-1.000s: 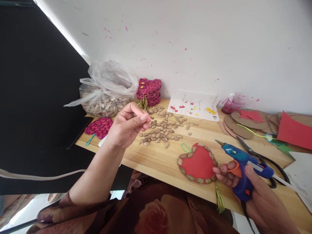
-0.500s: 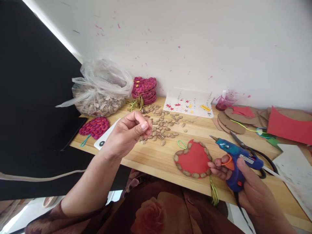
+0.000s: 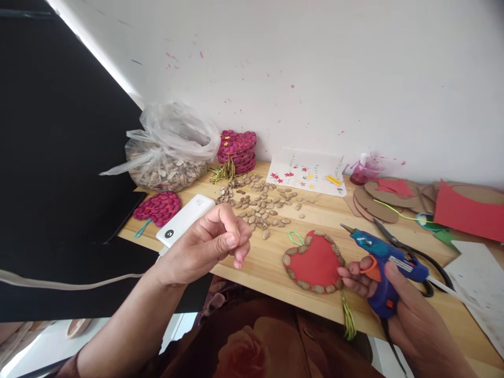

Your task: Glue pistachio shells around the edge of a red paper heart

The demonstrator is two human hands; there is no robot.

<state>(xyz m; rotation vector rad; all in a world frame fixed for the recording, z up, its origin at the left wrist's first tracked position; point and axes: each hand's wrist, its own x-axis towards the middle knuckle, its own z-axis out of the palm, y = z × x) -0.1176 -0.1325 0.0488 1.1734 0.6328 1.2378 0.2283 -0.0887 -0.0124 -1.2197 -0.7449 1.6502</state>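
Observation:
My left hand (image 3: 214,244) is raised over the table's front edge, its fingers curled and thumb pressed against them; whatever they may hold is hidden. My right hand (image 3: 413,310) grips a blue hot glue gun (image 3: 370,245) with an orange trigger, nozzle pointing up and left. A red heart (image 3: 317,262), edged with tan nut shells, lies just left of the glue gun. The heart has a green loop (image 3: 296,239) at its upper left and a yellow-green tassel (image 3: 348,317) hanging past the table edge. Loose nut shells (image 3: 260,207) lie scattered beyond my left hand.
A plastic bag of shells (image 3: 169,170), a stack of purple shell-covered pieces (image 3: 237,149), another purple piece (image 3: 159,208) and a white power bank (image 3: 187,218) stand leftward. Black-handled scissors (image 3: 394,239), cardboard shapes (image 3: 374,205), red paper (image 3: 464,215) and a pink-stained cup (image 3: 362,173) are rightward.
My left hand has come down and nearer to me, uncovering more of the power bank. My right hand still holds the glue gun in nearly the same place. The view has shifted slightly.

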